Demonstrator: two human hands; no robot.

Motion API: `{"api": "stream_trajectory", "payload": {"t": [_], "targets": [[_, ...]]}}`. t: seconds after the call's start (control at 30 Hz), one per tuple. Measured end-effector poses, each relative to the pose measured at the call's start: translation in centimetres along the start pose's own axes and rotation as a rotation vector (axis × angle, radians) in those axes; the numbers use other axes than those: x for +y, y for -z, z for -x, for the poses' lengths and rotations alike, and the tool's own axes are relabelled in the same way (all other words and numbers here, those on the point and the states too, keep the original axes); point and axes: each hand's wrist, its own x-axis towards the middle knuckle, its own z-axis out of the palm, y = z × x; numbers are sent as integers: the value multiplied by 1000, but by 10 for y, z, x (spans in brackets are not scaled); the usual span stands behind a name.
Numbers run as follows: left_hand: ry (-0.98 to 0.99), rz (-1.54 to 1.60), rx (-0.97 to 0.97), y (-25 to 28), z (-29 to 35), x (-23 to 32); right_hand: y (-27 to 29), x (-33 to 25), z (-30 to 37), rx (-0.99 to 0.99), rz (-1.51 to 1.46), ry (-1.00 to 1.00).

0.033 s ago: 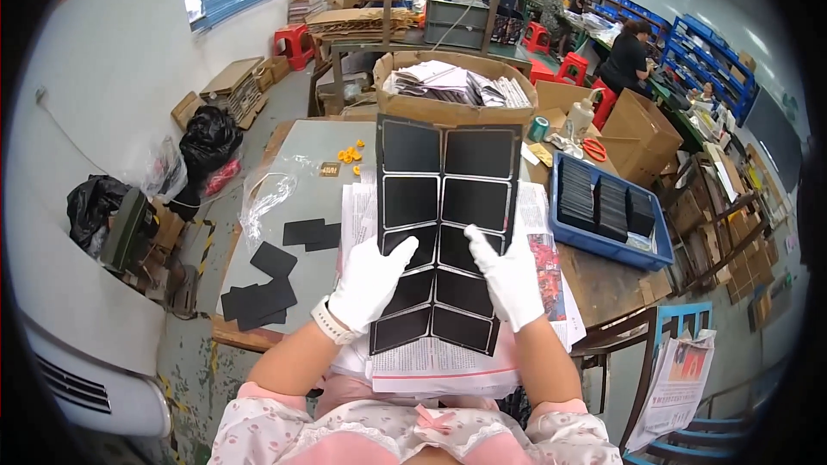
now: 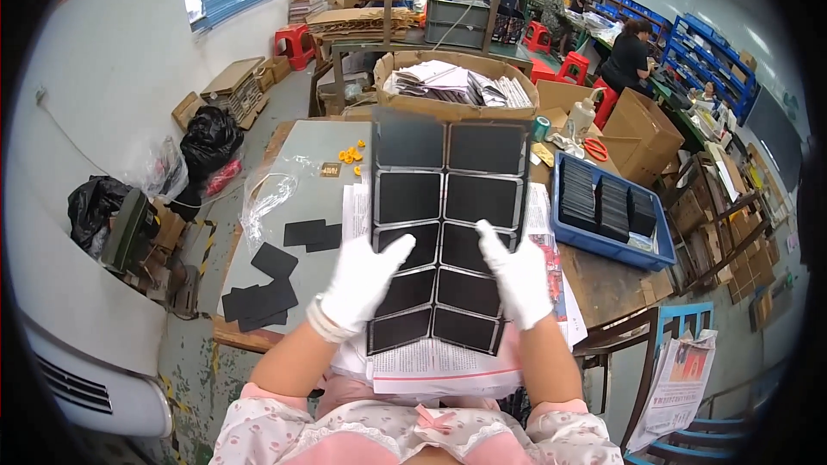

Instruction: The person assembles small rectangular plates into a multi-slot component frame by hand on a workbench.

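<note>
A tall black folding panel [image 2: 485, 198] stands tilted before me over the newspaper [image 2: 439, 370]. It has two columns of dark rectangles with pale borders and a crease down the middle. My gloved left hand [image 2: 357, 280] grips its left edge, the thumb lying over the front. On the opposite edge, my gloved right hand [image 2: 517, 271] holds it with the thumb in front. The panel hides most of the fingers behind it. Loose black rectangular pieces [image 2: 274, 260] lie on the grey tabletop [image 2: 323, 142], left of my left hand.
A blue tray [image 2: 616, 251] of stacked black pieces sits at the right. Behind the panel is a cardboard box [image 2: 461, 107] of folded papers. Orange scissors [image 2: 595, 149], a squeeze bottle [image 2: 581, 116], small yellow bits [image 2: 351, 155] and clear plastic [image 2: 254, 198] lie around. A chair [image 2: 680, 379] stands right.
The panel has spread slightly wider, its right edge shifting right with my right hand. My left hand has moved only a little, and both hands keep hold of the panel.
</note>
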Motion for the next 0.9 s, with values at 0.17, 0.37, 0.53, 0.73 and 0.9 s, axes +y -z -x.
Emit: {"api": "stream_trajectory", "payload": {"t": [0.17,0.37,0.53,0.73,0.9], "targets": [[134,810,-109,10,-20,-2,8,14,-37,-166,-344,55],[161,991,-210,-9,-25,20,17,67,-73,-90,-249,201],[-78,31,169,-21,-46,-9,1,21,-52,-86,-60,216],[111,825,-114,-5,-48,14,6,12,-59,-38,-259,-6],[-24,456,72,-25,-55,-12,4,51,-73,-90,-130,35]]}}
